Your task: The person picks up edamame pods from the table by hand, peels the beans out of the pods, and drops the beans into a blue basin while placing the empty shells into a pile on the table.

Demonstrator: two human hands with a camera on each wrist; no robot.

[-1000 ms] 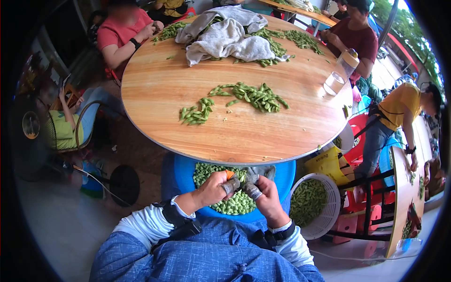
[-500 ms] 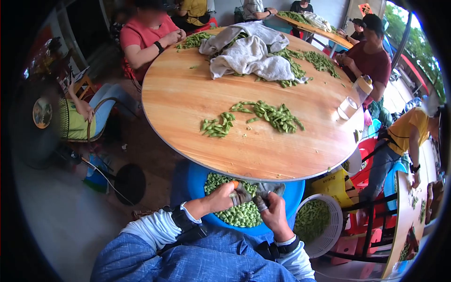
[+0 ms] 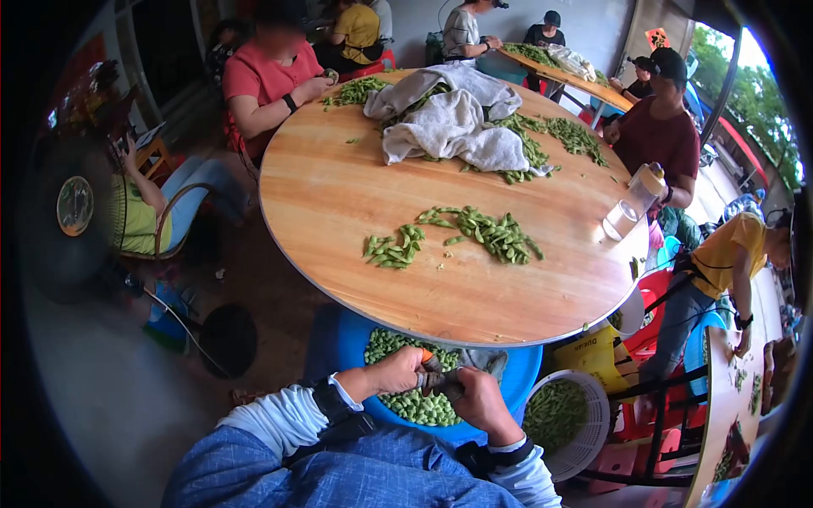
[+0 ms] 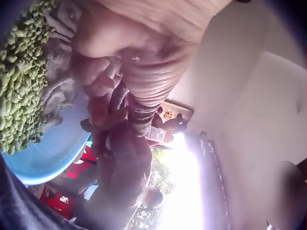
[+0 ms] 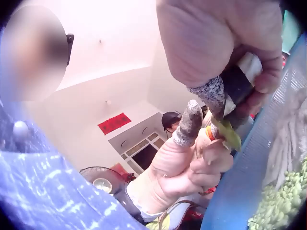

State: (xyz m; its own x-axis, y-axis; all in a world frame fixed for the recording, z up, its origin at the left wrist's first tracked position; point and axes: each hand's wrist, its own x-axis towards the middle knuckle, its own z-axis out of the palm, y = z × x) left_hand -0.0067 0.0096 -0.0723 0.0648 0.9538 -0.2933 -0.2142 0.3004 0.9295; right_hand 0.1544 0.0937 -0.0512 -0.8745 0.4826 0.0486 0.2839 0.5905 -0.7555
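Note:
Both hands meet over a blue basin (image 3: 525,364) of shelled green beans (image 3: 428,410). In the right wrist view, the right hand (image 5: 225,45) pinches a green pod (image 5: 232,137) between wrapped fingertips. Against the same pod are the curled fingers of the left hand (image 5: 184,167), its wrapped thumb raised and an orange band on one finger. The head view has the left hand (image 3: 395,372) and right hand (image 3: 483,400) with fingertips together, hiding the pod. A grey cloth (image 3: 489,361) lies on the beans at the basin's far side.
The round wooden table (image 3: 339,186) overhangs the basin, with loose pods (image 3: 500,239), a towel-covered heap (image 3: 453,127) and a bottle (image 3: 635,201) on it. A white basket (image 3: 599,423) of pods stands right of the basin. Several people sit around.
The two hands' fingertips have come closer together over the basin. The head view has shifted, so the table sits lower in it. The seated person in dark red has lowered an arm beside the bottle.

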